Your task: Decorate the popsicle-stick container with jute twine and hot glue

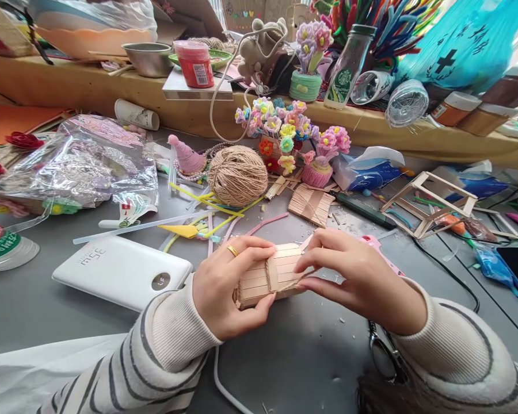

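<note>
Near the middle of the table I hold a small craft-stick panel (259,280), made of pale wooden sticks side by side with a cross strip and twine along its edges. My left hand (231,284), with a ring on one finger, is closed around its left end, thumb at the lower edge. At the right end, my right hand (347,276) pinches a strand of twine (300,280) between thumb and fingers, against the panel's lower edge. The panel's right end is partly hidden behind those fingers. Behind it sits a ball of twine (238,175).
A white power bank (121,270) lies left of my hands. Beyond are a stick mat (311,205), a green glue gun or pen-like tool (365,210), a wooden stick frame (429,204) and pipe-cleaner flowers (280,129). Glasses (384,351) lie near my right forearm.
</note>
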Demonstrator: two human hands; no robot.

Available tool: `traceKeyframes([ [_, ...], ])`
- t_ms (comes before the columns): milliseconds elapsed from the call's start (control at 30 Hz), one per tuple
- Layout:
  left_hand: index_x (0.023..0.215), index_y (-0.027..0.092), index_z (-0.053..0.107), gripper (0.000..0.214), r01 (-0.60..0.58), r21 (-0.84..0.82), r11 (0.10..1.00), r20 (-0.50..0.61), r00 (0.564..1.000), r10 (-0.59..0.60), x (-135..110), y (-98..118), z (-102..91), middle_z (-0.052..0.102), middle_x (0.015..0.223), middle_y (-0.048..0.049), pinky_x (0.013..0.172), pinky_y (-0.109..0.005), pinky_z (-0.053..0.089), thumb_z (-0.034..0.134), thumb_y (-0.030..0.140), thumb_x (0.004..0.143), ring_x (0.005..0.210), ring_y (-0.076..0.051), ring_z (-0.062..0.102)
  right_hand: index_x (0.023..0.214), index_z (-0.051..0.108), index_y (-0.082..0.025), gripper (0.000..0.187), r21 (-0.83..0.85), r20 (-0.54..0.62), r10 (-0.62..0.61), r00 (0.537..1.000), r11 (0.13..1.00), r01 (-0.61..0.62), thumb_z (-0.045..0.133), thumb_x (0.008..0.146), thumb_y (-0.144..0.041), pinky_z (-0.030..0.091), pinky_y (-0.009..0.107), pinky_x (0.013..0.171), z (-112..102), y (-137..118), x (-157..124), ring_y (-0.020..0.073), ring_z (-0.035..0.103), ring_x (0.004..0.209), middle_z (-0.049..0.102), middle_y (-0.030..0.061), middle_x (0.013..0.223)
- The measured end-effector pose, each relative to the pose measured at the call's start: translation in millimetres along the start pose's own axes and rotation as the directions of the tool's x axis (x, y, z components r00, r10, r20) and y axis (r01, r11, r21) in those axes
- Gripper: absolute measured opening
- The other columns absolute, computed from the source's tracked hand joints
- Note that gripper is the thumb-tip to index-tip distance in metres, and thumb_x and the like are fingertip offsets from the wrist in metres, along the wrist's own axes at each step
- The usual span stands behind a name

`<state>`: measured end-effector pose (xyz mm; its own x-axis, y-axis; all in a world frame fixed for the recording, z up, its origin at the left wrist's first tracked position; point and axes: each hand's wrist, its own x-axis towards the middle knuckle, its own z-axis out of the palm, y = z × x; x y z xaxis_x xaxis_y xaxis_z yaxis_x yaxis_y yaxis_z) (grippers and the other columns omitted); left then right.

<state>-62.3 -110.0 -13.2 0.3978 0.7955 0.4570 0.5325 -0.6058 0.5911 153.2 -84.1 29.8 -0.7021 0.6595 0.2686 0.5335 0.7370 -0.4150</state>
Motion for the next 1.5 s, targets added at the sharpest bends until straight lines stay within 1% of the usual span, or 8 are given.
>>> traceKeyframes([
  [200,0.108,0.016,0.053,0.043,0.011,-0.006,1.000,-0.003,1.000,-0.011,0.6,2.0,0.4,0.058,0.108,-0.0093,0.086,-0.037,0.044,0.059,0.019,0.065,0.099,-0.021,0.054,0.078,0.063,-0.019,0.011,-0.084,0.067,-0.115,0.991,0.989,0.120,0.057,0.082,-0.027,0.037,0.024,0.061,-6.3,7.7,11.8,0.0133,0.050,0.072,0.057,0.0033,0.078],
  [333,0.108,0.018,0.053,0.044,0.023,-0.003,1.000,-0.001,1.000,-0.023,0.9,3.0,0.1,0.058,0.107,-0.0094,0.086,-0.037,0.045,0.059,0.019,0.065,0.099,-0.022,0.055,0.079,0.064,-0.020,0.010,-0.070,0.128,-0.202,0.971,0.975,0.212,0.056,0.082,-0.023,0.035,0.023,0.060,-10.9,11.2,21.4,0.0116,0.049,0.070,0.059,0.0021,0.079],
  [500,0.109,0.018,0.053,0.045,0.035,0.003,0.999,0.003,0.999,-0.035,0.6,2.7,0.3,0.058,0.108,-0.0098,0.085,-0.038,0.045,0.059,0.020,0.064,0.099,-0.023,0.056,0.073,0.065,-0.019,0.013,-0.084,0.147,-0.254,0.956,0.960,0.268,0.056,0.083,-0.022,0.034,0.023,0.059,-11.8,11.1,31.8,0.0108,0.047,0.067,0.059,0.0015,0.075],
  [633,0.107,0.017,0.053,0.043,0.029,0.000,1.000,-0.003,1.000,-0.029,0.9,2.8,0.3,0.058,0.107,-0.0097,0.086,-0.037,0.045,0.059,0.020,0.065,0.098,-0.022,0.056,0.074,0.065,-0.019,0.013,-0.097,0.145,-0.262,0.954,0.956,0.277,0.056,0.083,-0.023,0.033,0.023,0.059,-9.7,10.5,35.3,0.0112,0.048,0.068,0.059,0.0017,0.076],
  [900,0.107,0.018,0.052,0.042,0.015,0.011,1.000,-0.005,1.000,-0.015,1.9,3.7,-0.5,0.058,0.107,-0.0092,0.086,-0.036,0.045,0.059,0.019,0.065,0.099,-0.021,0.055,0.074,0.065,-0.018,0.014,-0.127,0.082,-0.286,0.955,0.947,0.294,0.055,0.083,-0.023,0.034,0.023,0.059,-5.2,10.7,35.6,0.0112,0.047,0.068,0.059,0.0020,0.075],
  [1233,0.105,0.018,0.051,0.040,0.021,0.024,0.999,-0.006,1.000,-0.021,2.8,5.6,-1.4,0.059,0.106,-0.0091,0.086,-0.036,0.046,0.058,0.020,0.065,0.099,-0.022,0.056,0.075,0.065,-0.018,0.015,-0.120,0.079,-0.282,0.956,0.950,0.290,0.054,0.084,-0.023,0.034,0.022,0.058,-2.7,9.6,36.5,0.0115,0.048,0.068,0.059,0.0025,0.075],
  [1400,0.104,0.019,0.051,0.040,0.046,0.018,0.999,-0.005,0.999,-0.046,3.3,5.9,-1.1,0.060,0.105,-0.0090,0.086,-0.037,0.046,0.058,0.021,0.065,0.098,-0.023,0.057,0.074,0.064,-0.018,0.013,-0.129,0.089,-0.265,0.960,0.953,0.275,0.056,0.083,-0.024,0.034,0.022,0.057,-3.5,9.2,37.4,0.0113,0.047,0.067,0.058,0.0019,0.074],
  [1500,0.104,0.018,0.051,0.040,0.036,0.014,0.999,-0.015,0.999,-0.036,3.3,5.3,-0.7,0.060,0.105,-0.0092,0.085,-0.036,0.047,0.058,0.021,0.065,0.098,-0.023,0.057,0.074,0.064,-0.018,0.013,-0.121,0.099,-0.258,0.961,0.955,0.269,0.056,0.082,-0.023,0.034,0.022,0.057,-4.5,8.9,38.5,0.0116,0.047,0.068,0.058,0.0021,0.073],
])
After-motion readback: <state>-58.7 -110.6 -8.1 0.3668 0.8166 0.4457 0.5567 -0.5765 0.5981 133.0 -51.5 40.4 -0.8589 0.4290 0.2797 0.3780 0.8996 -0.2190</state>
